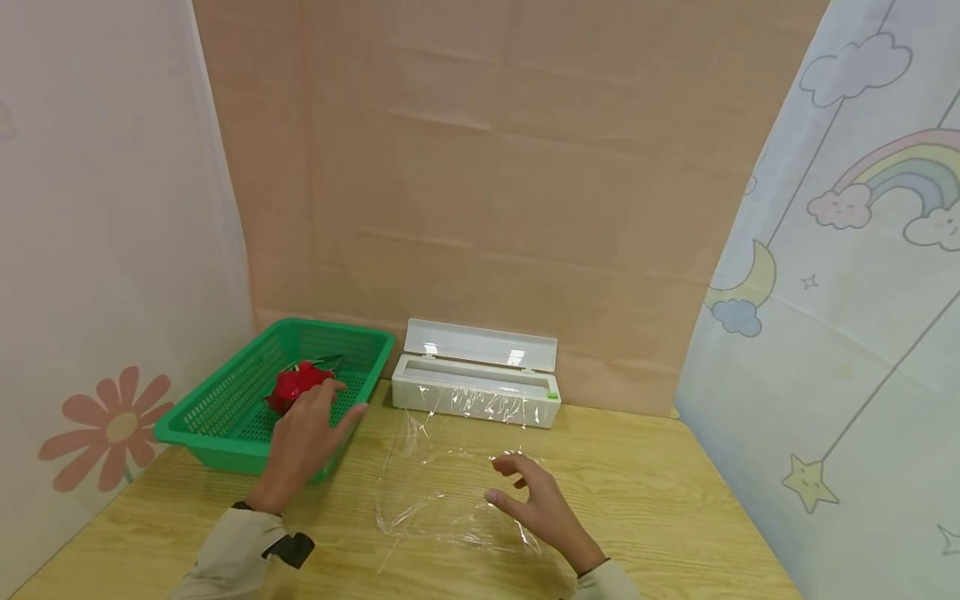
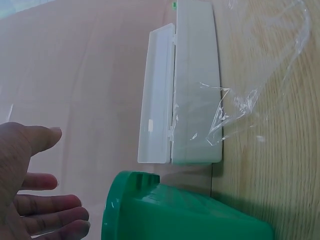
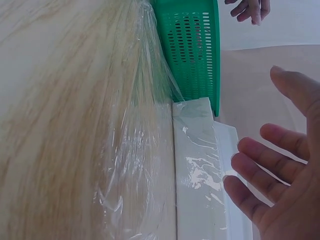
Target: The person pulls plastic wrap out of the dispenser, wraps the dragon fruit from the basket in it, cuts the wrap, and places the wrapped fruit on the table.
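Closest to me are the person's pale sleeves at the near edge of the wooden worktop, and from there I read across from the left. The left hand reaches over the front rim of the green basket, fingers straight and loosely spread, holding nothing, its fingertips right at a red dragon fruit lying inside the basket; whether they actually touch it I cannot tell. Just right of the basket, against the back wall, sits a white cling-film dispenser box with its lid flipped up. A crinkled sheet of clear film runs from the box's front edge down over the worktop toward me. The right hand hovers at the sheet's right side, fingers relaxed and slightly bent apart, gripping nothing that I can see. Farther right hangs a curtain printed with clouds and a rainbow.
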The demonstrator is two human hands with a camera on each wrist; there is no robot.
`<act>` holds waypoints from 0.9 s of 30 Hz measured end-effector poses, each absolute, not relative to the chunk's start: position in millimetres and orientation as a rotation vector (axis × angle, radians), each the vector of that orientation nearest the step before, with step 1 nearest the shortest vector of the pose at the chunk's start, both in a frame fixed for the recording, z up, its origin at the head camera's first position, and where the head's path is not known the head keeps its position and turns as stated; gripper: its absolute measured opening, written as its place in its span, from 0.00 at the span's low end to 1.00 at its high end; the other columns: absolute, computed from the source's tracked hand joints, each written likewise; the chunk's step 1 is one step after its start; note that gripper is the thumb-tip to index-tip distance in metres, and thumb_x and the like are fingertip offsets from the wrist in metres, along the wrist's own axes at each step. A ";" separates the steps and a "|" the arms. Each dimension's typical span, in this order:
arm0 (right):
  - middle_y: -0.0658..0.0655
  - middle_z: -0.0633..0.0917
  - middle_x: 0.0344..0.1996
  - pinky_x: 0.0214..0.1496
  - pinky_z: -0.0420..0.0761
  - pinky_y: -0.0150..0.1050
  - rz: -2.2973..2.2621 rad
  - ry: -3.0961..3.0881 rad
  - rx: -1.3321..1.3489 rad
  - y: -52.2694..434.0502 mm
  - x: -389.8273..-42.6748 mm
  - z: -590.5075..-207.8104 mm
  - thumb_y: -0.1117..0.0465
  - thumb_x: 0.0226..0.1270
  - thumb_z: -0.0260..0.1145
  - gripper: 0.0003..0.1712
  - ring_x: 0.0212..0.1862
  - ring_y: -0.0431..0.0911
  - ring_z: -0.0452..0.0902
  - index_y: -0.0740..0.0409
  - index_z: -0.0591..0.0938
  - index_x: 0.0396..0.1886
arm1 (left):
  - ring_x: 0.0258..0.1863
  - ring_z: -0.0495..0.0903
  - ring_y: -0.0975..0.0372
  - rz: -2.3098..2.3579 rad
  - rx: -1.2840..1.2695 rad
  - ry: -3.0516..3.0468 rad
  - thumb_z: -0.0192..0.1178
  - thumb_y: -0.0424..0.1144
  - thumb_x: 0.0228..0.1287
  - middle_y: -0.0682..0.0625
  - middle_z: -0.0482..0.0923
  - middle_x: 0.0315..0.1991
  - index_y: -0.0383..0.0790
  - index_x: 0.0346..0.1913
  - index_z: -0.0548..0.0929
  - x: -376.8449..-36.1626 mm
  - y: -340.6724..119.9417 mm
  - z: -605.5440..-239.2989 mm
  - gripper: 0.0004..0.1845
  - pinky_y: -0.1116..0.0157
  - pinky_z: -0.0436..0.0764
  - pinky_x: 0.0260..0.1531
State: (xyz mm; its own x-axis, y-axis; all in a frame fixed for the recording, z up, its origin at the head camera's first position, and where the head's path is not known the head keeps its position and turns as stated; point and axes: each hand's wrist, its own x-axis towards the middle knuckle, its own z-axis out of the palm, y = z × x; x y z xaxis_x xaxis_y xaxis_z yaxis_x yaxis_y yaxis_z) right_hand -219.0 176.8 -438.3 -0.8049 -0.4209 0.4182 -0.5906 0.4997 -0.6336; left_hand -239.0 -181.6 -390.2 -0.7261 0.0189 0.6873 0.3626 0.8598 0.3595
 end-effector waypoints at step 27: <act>0.53 0.83 0.52 0.50 0.80 0.52 1.271 -2.534 0.871 160.8 -228.1 -433.1 0.58 0.68 0.70 0.22 0.53 0.57 0.78 0.58 0.78 0.59 | 0.35 0.79 0.47 -0.720 -0.221 -2.410 0.66 0.51 0.66 0.35 0.80 0.42 0.31 0.58 0.75 -273.4 -218.5 -390.7 0.29 0.51 0.79 0.22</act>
